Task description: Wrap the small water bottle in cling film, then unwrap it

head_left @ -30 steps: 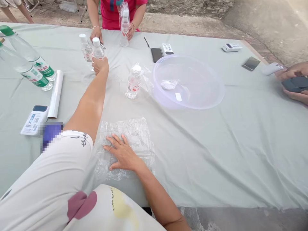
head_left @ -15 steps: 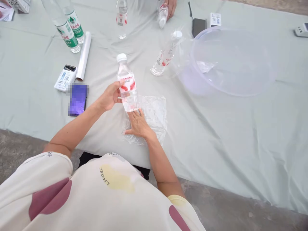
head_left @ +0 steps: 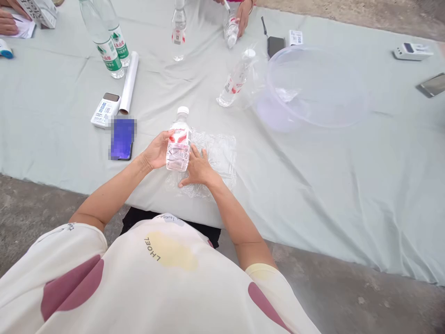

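Note:
My left hand is wrapped round a water bottle with a white cap and a red-and-white label, partly filled with clear liquid. The bottle leans with its cap away from me, above a crinkled sheet of clear plastic film on the cloth. Flat on that film lies my right hand, its fingers spread and holding nothing. The fingertips of my right hand are close to the bottle's lower side; whether they touch it I cannot tell.
Left are a phone, a white power bank, a film roll and green-label bottles. Ahead stand another bottle and a clear basin. Across the table, another person's hand holds a bottle.
My left hand has brought the bottle down and toward me, its base now nearer the table edge. My right hand stays spread on the film. The view has shifted slightly.

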Motion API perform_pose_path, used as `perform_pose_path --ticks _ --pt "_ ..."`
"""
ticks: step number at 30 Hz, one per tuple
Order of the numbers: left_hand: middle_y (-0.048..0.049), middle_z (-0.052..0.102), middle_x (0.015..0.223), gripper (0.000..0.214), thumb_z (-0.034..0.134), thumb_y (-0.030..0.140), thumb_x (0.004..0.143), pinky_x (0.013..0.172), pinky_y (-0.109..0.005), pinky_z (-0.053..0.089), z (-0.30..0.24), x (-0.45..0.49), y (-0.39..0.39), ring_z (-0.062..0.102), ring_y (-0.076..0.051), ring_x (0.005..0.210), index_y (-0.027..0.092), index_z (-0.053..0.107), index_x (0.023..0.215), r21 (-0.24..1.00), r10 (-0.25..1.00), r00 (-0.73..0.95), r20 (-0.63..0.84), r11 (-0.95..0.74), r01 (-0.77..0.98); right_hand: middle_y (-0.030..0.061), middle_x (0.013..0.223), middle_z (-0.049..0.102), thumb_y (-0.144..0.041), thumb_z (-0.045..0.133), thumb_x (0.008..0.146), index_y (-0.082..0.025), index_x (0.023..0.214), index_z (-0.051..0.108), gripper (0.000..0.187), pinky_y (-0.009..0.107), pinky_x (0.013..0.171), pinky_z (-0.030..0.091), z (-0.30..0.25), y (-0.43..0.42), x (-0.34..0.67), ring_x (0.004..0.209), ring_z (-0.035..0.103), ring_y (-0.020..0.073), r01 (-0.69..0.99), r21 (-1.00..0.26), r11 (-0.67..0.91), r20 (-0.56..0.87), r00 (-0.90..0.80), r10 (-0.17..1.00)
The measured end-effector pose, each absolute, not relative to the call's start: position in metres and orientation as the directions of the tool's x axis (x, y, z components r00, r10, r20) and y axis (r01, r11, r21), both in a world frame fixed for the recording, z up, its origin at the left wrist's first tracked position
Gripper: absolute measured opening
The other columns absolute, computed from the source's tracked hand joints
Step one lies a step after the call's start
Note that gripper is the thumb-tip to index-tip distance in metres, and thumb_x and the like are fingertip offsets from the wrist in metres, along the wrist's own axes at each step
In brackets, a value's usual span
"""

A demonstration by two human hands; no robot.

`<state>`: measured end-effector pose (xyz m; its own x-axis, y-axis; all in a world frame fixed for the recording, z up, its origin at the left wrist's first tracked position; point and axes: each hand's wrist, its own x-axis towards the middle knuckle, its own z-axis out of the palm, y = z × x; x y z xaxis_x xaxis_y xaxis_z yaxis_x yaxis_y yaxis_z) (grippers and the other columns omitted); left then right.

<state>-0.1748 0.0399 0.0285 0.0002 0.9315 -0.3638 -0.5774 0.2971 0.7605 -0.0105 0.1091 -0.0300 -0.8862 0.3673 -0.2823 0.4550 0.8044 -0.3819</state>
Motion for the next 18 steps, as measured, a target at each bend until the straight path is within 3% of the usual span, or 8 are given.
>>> perform_pose_path --ticks 4,11,16,18 --pt "-0.0060 0.072 0.095 0.033 0.063 0.046 0.082 0.074 -0.034 0.056 0.001 -0.183 0.032 0.069 -0.023 0.087 0.019 0.066 0.101 0.764 0.894 0.015 -0.447 0.391 -0.513 0.0166 0.167 0.005 -0.060 0.083 0.061 -0.022 0.160 0.015 0.126 0.068 0.119 -0.001 -0.028 0.114 -0.007 0.153 -0.007 0.0411 0.438 -0.386 0.812 -0.282 -0.894 0.348" --pt "-0.0081 0.070 0.112 0.048 0.071 0.053 0.076 0.078 -0.034 0.055 -0.006 -0.182 0.030 0.067 -0.024 0.100 0.021 0.066 0.111 0.840 0.860 0.046 -0.508 0.506 -0.197 0.0124 0.167 0.013 -0.051 0.081 0.069 -0.028 0.160 0.014 0.115 0.063 0.121 0.003 -0.024 0.128 0.004 0.154 0.002 0.0365 0.404 -0.429 0.808 -0.233 -0.914 0.333" --pt "-0.0093 0.067 0.116 0.051 0.069 0.057 0.075 0.072 -0.030 0.054 0.007 -0.174 0.033 0.064 -0.024 0.103 0.020 0.065 0.109 0.840 0.841 -0.010 -0.542 0.541 -0.047 0.0153 0.167 0.011 -0.056 0.076 0.075 -0.027 0.157 0.026 0.100 0.066 0.119 0.006 -0.021 0.137 0.023 0.154 0.003 0.0387 0.450 -0.365 0.815 -0.174 -0.893 0.415" --pt "-0.0090 0.067 0.114 0.051 0.068 0.058 0.075 0.070 -0.029 0.053 0.010 -0.173 0.034 0.064 -0.023 0.100 0.020 0.064 0.108 0.840 0.839 -0.026 -0.543 0.542 -0.025 0.0167 0.165 0.019 -0.055 0.071 0.081 -0.024 0.153 0.036 0.085 0.066 0.118 0.011 -0.020 0.131 0.035 0.153 0.010 0.0388 0.479 -0.345 0.807 -0.090 -0.873 0.480"
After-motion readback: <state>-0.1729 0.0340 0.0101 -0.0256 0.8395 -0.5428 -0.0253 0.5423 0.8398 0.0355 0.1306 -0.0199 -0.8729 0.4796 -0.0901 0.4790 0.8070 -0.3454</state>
